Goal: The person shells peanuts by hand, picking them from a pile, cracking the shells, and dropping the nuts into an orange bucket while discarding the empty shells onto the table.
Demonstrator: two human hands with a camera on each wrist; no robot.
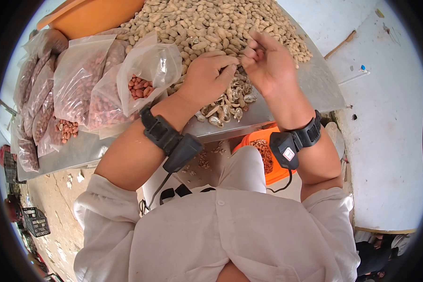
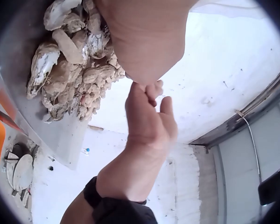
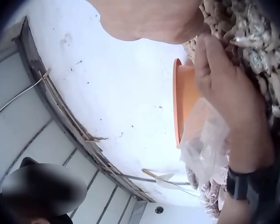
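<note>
The left hand and the right hand meet fingertip to fingertip above the metal surface. Both have their fingers curled in and pinch a peanut pod between them, which is so covered by the fingers that little of it shows. Just beyond both hands lies a broad heap of unshelled peanuts, loose on the surface and in no container. Directly under the hands, towards the person, sits a small pile of empty shells, also loose. Just to the left of the left hand stands an open clear plastic bag, its mouth turned towards the hand, with a handful of red-skinned kernels at the bottom. Further left of that hand, several filled plastic bags of the same red kernels lie packed against one another, reaching the surface's far left end. Beyond these bags, well apart from the left hand, is an orange basin; what it holds cannot be seen. The right wrist view shows its rim beside the crumpled bag plastic. Below the surface's near edge, under the right wrist, an orange crate holds brownish peanut matter, too small to tell whether kernels or shells.
</note>
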